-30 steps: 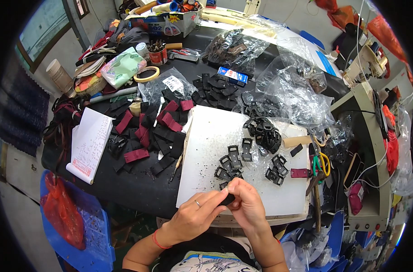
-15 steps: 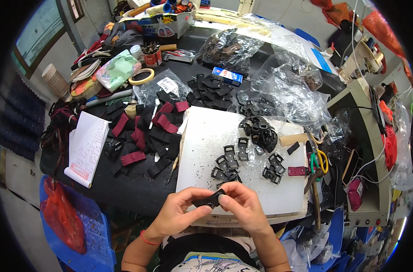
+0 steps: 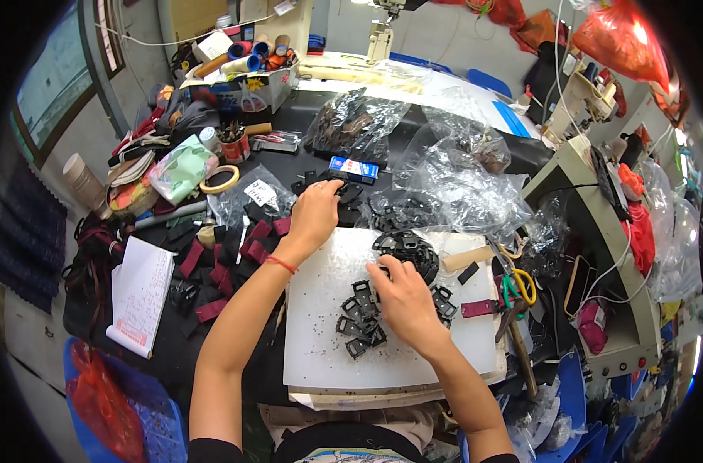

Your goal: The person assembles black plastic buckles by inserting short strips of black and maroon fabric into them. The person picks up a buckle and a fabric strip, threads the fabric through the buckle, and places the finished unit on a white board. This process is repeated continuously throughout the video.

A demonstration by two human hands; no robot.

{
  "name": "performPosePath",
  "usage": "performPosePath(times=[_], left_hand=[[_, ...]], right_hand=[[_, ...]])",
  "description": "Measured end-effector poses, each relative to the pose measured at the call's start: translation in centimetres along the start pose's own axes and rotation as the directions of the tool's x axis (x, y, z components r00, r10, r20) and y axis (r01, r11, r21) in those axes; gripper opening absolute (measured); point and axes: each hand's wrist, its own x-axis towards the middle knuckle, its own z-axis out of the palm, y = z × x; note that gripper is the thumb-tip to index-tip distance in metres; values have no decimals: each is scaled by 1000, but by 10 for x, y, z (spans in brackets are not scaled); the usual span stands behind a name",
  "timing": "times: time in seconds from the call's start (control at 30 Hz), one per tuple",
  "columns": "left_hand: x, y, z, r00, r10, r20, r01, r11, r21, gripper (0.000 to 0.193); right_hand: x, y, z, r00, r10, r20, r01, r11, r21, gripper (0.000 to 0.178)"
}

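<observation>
At upper centre, the left hand (image 3: pixel 314 214) bends its fingers (image 3: pixel 330 187) over black strap pieces (image 3: pixel 351 193); centrally, the right hand's (image 3: pixel 407 299) half-curl above black buckles (image 3: pixel 359 307). Cannot tell either grip.

Pale grey walls (image 3: pixel 436 38), dark-framed window (image 3: pixel 54 89) at left, blue chair (image 3: pixel 162 409) beside black-topped table (image 3: pixel 263 351).

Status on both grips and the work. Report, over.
Left grip at black strap pieces; hold unclear. Right grip by black buckles on white board; hold unclear. Blue box close beyond left grip.
</observation>
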Motion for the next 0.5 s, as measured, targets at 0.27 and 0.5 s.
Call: performPosePath(times=[0.27,0.5], left_hand=[[-66,81,-27,964,239,112,-228,968,-109,30],[-146,116,-40,996,9,89,17,957,-291,33]], right_hand=[[-30,31,6,968,190,-167,-172,978,115,32],[-41,7,-16,797,429,-426,-259,879,401,22]])
